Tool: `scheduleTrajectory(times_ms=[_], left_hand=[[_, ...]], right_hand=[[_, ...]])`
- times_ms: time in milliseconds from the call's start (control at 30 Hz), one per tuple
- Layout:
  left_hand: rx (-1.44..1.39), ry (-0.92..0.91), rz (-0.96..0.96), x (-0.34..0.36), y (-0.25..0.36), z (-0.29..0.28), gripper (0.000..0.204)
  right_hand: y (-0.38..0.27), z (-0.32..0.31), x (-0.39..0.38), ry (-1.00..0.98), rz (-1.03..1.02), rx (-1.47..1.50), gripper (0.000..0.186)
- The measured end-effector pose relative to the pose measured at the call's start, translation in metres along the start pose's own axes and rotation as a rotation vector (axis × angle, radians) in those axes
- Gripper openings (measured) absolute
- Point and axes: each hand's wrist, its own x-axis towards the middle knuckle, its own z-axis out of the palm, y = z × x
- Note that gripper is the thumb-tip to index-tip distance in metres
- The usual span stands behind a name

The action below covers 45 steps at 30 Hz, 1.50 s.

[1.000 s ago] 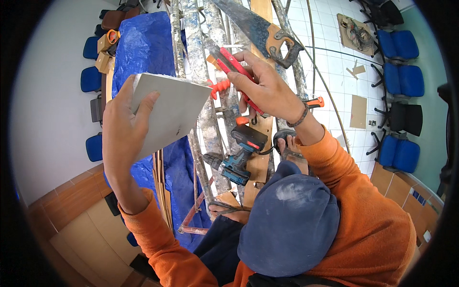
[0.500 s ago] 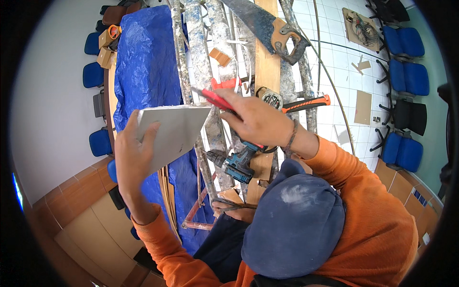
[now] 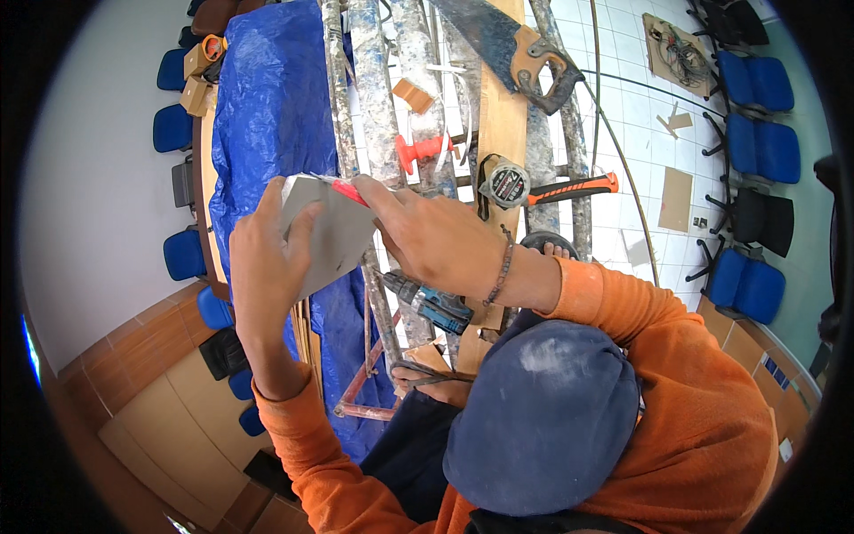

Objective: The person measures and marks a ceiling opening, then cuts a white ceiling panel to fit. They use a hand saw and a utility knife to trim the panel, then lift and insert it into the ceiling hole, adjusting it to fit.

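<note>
My left hand (image 3: 271, 262) grips a small grey-faced board (image 3: 336, 236) by its left side, thumb on the face. The board is tilted and held above the planks. My right hand (image 3: 436, 240) is closed around a red utility knife (image 3: 349, 190), whose tip end meets the board's whitish top edge; most of its handle is hidden in my fingers. Below my right hand lies a blue-black cordless drill (image 3: 436, 307), partly covered by the hand. To the right of it are a tape measure (image 3: 504, 182) and an orange-black handled tool (image 3: 574, 189).
Paint-spattered scaffold bars (image 3: 369, 98) carry a wooden plank (image 3: 503, 116), a handsaw (image 3: 534, 67), a red plastic piece (image 3: 420, 151) and a wood offcut (image 3: 414, 95). A blue tarp (image 3: 271, 107) covers the table at left. Blue chairs (image 3: 752, 84) line the right wall. A navy cap (image 3: 543, 418) fills the lower foreground.
My right hand has moved left and slightly down, bringing the knife from beside the board onto its top edge. The board has turned and shifted a little right with my left hand.
</note>
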Motion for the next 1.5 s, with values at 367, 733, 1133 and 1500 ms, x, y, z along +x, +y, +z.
scheduleTrajectory(times_ms=[367, 733, 1133, 1500], left_hand=[[0.059, 0.008, 0.020, 0.006, -0.009, 0.000, 0.037], [-0.048, -0.034, -0.071, 0.008, -0.012, 0.000, 0.037], [-0.027, 0.033, -0.026, 0.004, -0.015, 0.005, 0.037], [0.024, 0.038, -0.019, 0.002, -0.019, 0.006, 0.039]], right_hand=[[0.040, 0.022, -0.013, -0.030, 0.136, 0.049, 0.047], [-0.001, -0.001, 0.016, -0.025, 0.053, 0.101, 0.044], [0.010, 0.006, 0.018, -0.046, 0.043, 0.008, 0.044], [0.022, 0.021, 0.013, 0.028, 0.016, 0.057, 0.037]])
